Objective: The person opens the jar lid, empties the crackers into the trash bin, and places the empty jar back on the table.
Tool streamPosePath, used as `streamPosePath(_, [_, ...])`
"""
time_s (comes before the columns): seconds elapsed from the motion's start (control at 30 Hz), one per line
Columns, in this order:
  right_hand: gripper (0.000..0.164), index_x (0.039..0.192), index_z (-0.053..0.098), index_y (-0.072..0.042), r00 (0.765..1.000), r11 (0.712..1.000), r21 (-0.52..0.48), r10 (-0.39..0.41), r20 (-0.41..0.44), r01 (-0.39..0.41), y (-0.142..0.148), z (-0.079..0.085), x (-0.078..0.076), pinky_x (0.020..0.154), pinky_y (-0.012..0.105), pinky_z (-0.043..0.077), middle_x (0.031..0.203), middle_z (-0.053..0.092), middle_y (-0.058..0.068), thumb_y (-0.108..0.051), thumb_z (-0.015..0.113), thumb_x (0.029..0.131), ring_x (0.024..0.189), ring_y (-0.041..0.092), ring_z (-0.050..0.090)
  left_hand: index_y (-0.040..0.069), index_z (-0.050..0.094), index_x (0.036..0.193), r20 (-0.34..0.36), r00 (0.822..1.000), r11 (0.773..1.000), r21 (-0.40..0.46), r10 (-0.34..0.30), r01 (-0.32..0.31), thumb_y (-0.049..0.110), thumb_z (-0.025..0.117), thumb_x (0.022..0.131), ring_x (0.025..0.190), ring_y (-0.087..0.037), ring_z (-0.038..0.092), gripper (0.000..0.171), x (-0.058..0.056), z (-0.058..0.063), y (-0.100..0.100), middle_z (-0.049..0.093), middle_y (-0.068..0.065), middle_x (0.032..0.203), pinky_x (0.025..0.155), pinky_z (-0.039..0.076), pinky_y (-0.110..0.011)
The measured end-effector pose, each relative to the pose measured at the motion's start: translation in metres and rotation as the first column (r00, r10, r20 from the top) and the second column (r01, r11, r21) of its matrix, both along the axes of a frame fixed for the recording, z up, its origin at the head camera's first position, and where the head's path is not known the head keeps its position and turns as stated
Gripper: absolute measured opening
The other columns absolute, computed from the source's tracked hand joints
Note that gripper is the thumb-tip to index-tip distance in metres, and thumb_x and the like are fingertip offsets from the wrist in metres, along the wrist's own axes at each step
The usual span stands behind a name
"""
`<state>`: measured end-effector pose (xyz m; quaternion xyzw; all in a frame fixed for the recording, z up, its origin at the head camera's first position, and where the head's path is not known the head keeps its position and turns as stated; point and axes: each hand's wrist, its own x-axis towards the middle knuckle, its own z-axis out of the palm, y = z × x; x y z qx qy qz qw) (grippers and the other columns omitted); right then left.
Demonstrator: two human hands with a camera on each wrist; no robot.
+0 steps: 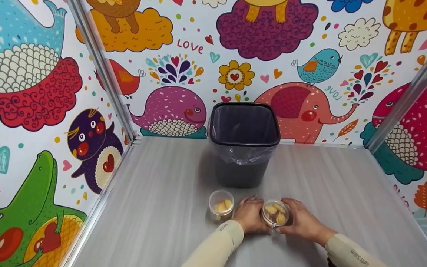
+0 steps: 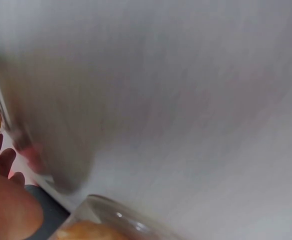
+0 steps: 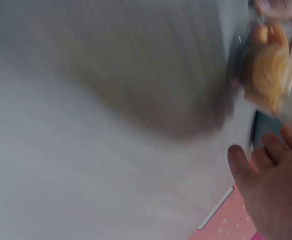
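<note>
Brightly printed walls [image 1: 172, 111] are set around a grey bench [image 1: 154, 181] in the head view, and a black bin [image 1: 239, 174] with a clear liner [image 1: 241, 155] is stood near the back wall. At 5 o'clock from the middle of that view, a clear jar [image 1: 274, 223] of yellow biscuits [image 1: 280, 218] is held between two hands; a second jar [image 1: 221, 195] is placed at its 9 o'clock, the bin at its 11. For good handling, it is judged, the held jar should be steadied upright, pressed evenly from both sides, and the second jar should not be knocked by the left wrist. The 9 o'clock side is gripped by the left hand [image 1: 250, 216]. By the right hand [image 1: 304, 222] the jar is spanned, fingers at 2 o'clock and thumb near 5, the grip spread about as wide as the jar.

From the left wrist, the held jar is cut off at 9 o'clock; it is met by one fingertip at 8, the lower fingers being loosely bent. Another clear jar is partly shown between 6 and 7.

From the right wrist, the held jar is blurred at 2 o'clock. Its lower edge is reached by the right fingertips, fanned apart; whether its base is touched by the bench cannot be told.
</note>
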<state>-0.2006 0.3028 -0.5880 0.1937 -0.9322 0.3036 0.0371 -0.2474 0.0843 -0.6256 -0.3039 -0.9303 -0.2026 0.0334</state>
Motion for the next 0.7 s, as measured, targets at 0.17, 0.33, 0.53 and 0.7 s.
streamPosePath(0.17, [0.093,0.132,0.052,0.003,0.999,0.999,-0.009,-0.05,-0.004,0.05,-0.004,-0.004,-0.001,0.101,0.054,0.042,0.133,0.054,0.019,-0.043,0.093,0.063,0.125,0.038,0.048,0.017,0.07,0.119,-0.019,1.0,1.0,0.013,-0.005,0.005,0.057,0.093,0.049,0.132,-0.018,0.048,0.083,-0.001,0.002,-0.001,0.064,0.007,0.128,0.113,0.031,-0.039])
streamPosePath(0.33, [0.09,0.133,0.053,0.0,0.996,0.996,0.006,0.087,0.016,-0.087,0.006,0.003,-0.011,0.098,0.057,0.042,0.132,0.055,0.016,-0.04,0.092,0.063,0.121,0.039,0.051,0.018,0.07,0.119,-0.043,0.999,1.0,0.001,-0.019,0.019,0.059,0.093,0.049,0.131,-0.017,0.049,0.084,0.001,0.0,0.0,0.064,0.007,0.128,0.112,0.032,-0.039])
streamPosePath(0.53, [0.091,0.136,0.054,-0.001,0.966,0.966,0.039,0.252,0.065,-0.255,0.016,0.015,-0.025,0.097,0.056,0.043,0.132,0.056,0.015,-0.041,0.092,0.063,0.119,0.039,0.051,0.016,0.069,0.122,-0.036,0.999,1.0,-0.014,-0.028,0.028,0.059,0.092,0.05,0.132,-0.017,0.049,0.087,0.003,0.001,0.001,0.063,0.006,0.13,0.111,0.033,-0.038])
streamPosePath(0.7, [0.089,0.137,0.054,-0.002,0.96,0.961,0.037,0.272,0.057,-0.275,0.016,0.016,-0.031,0.095,0.056,0.044,0.131,0.056,0.016,-0.038,0.092,0.064,0.118,0.039,0.052,0.017,0.068,0.123,-0.035,0.999,1.0,-0.024,-0.017,0.016,0.06,0.092,0.05,0.132,-0.017,0.048,0.088,-0.001,0.002,-0.001,0.063,0.007,0.131,0.112,0.032,-0.039])
